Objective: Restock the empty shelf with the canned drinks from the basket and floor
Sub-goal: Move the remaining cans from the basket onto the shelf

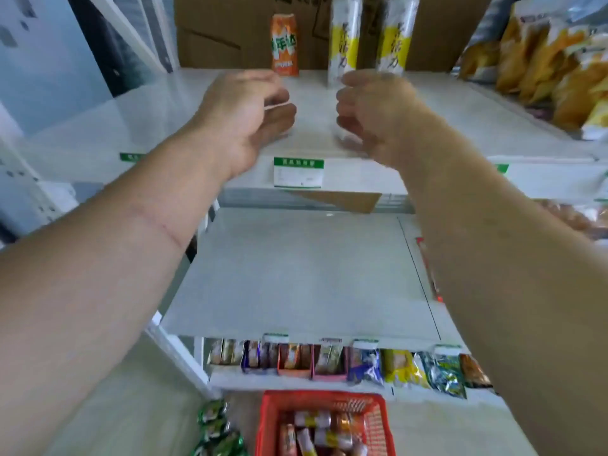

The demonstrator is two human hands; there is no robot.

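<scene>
On the upper white shelf [108, 133] an orange can [284, 44] stands at the back. Two tall white-and-yellow cans [343, 37] [396, 34] stand to its right. My left hand [246, 106] hovers over the shelf just in front of the orange can, its fingers loosely curled around nothing. My right hand [371, 110] hangs in front of the nearer white-and-yellow can, also loosely curled and empty. A red basket [375, 422] on the floor below holds several cans. Green cans [217, 429] lie on the floor to its left.
Cardboard boxes [223, 31] back the upper shelf, and snack bags [539, 57] fill its right side. The middle shelf [296, 274] is bare. The lowest shelf holds small snack packs [329, 360]. A price tag [298, 172] hangs on the upper shelf's edge.
</scene>
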